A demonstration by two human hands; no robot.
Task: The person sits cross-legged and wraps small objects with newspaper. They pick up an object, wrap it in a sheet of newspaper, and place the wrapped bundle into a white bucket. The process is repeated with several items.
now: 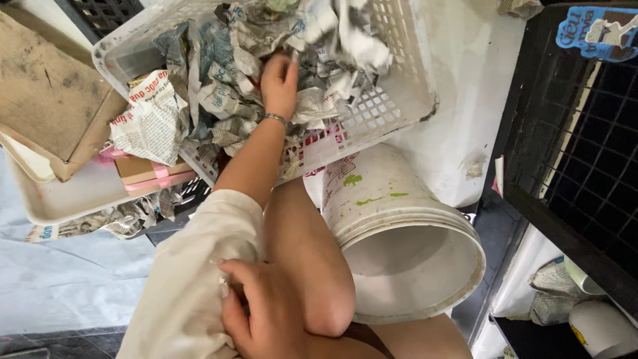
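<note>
Reaching into the white basket, one hand closes on crumpled newspaper while the other hand grips the cream sleeve, apparently holding it back.

Bright, even overhead light (soft shadows), sharp focus, slight wide-angle edge stretch

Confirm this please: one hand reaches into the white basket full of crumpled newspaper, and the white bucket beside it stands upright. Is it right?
Not quite. In the head view the white bucket lies on its side, its open mouth facing the camera. The rest holds: one hand reaches into the white basket full of crumpled newspaper.
</note>
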